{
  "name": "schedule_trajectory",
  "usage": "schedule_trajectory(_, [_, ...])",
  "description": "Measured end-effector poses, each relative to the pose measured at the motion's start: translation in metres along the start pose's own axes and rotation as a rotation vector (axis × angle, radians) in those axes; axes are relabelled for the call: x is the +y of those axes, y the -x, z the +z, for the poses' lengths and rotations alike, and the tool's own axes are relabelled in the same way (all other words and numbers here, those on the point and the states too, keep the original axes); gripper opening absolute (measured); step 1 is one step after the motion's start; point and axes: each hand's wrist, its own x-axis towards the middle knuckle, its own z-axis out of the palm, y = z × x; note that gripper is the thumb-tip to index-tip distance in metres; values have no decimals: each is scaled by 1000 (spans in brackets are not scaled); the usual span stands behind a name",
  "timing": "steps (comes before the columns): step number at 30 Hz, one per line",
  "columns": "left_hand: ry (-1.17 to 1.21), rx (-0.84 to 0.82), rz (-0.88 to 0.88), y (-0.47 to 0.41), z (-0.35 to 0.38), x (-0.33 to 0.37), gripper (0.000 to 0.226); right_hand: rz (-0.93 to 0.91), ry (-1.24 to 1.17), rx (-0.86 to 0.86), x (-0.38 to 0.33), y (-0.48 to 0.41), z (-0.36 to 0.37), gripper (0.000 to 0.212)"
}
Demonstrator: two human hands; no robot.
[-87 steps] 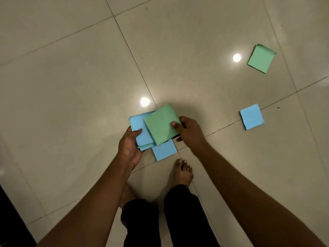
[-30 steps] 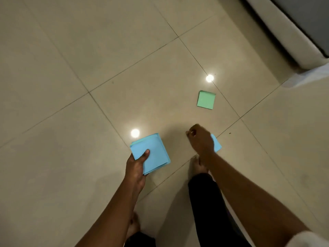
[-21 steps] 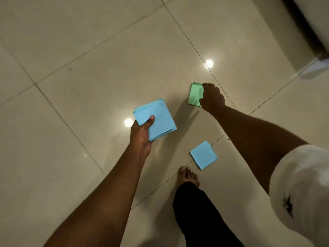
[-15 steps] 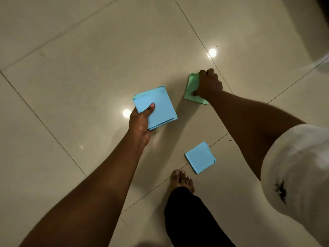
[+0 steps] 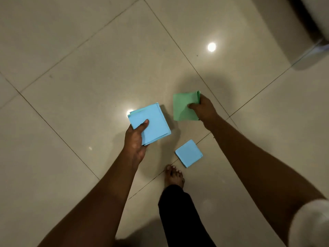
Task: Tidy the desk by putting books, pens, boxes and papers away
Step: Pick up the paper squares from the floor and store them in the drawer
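Two hands hold paper squares above the floor.
The left hand grips a blue paper stack. The right hand pinches a green paper. Another blue paper lies on the tile floor near a bare foot.

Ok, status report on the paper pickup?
Left hand holds blue stack. Right hand grips green paper. One blue paper on floor, unobstructed.
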Motion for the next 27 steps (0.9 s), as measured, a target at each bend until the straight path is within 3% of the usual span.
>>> schedule_trajectory(7, [-139,-28,16,50,9,11,32,-35,-256,-134,-22,107,-14,21])
schedule_trajectory(9, [-139,-59,-14,58,10,12,25,-65,-176,-88,-20,117,2,19])
schedule_trajectory(12, [-175,-130,-44,63,9,8,46,-122,44,7,-12,124,34,28])
schedule_trajectory(16, [-238,-50,35,55,-5,-7,37,-204,107,-50,5,128,66,28])
schedule_trajectory(20, [-209,-24,21,45,-29,-20,36,-105,-51,270,58,112,60,37])
schedule_trajectory(22, [-211,-22,27,38,-39,-24,33,30,118,301,98,99,57,43])
schedule_trajectory(24, [-214,-32,32,27,-49,-31,28,141,454,222,135,87,58,53])
schedule_trajectory(27, [-211,-24,18,12,-64,-44,26,187,730,199,165,75,65,70])
